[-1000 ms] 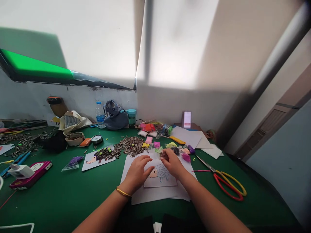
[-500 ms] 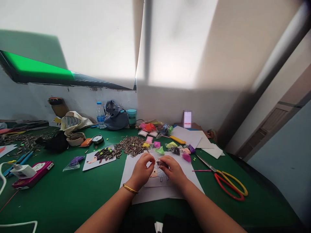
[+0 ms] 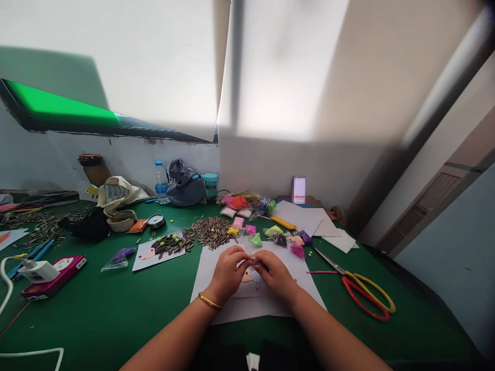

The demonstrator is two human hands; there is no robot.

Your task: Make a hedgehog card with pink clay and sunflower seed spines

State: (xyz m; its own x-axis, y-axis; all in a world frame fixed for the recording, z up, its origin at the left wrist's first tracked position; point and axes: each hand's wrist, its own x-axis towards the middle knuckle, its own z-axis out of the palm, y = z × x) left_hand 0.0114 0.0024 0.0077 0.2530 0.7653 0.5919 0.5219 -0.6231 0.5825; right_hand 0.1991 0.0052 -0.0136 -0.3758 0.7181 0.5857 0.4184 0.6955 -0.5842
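Note:
My left hand (image 3: pixel 229 274) and my right hand (image 3: pixel 276 275) meet in the middle, fingers pinched together on a small clear plastic bag (image 3: pixel 253 259). Its contents are mostly hidden by my fingers. Beneath them lies a hedgehog drawing on white paper (image 3: pixel 251 289), partly covered, with its peach face and grey body showing between my wrists. A larger white sheet (image 3: pixel 251 311) lies under that drawing. Just beyond my fingers are several small bags of coloured clay (image 3: pixel 279 238).
Sunflower seed husks (image 3: pixel 211 232) lie in a heap beside a finished hedgehog picture (image 3: pixel 158 252). Red-and-yellow-handled scissors (image 3: pixel 365 293) lie at the right on the green table mat (image 3: pixel 96 304). White paper sheets (image 3: pixel 297 217), a water bottle (image 3: pixel 161 183), a bag and a pink case stand around.
My hands have drawn closer together over the drawing, now covering more of it. The small bag sits deeper between my fingers. The view has shifted very slightly.

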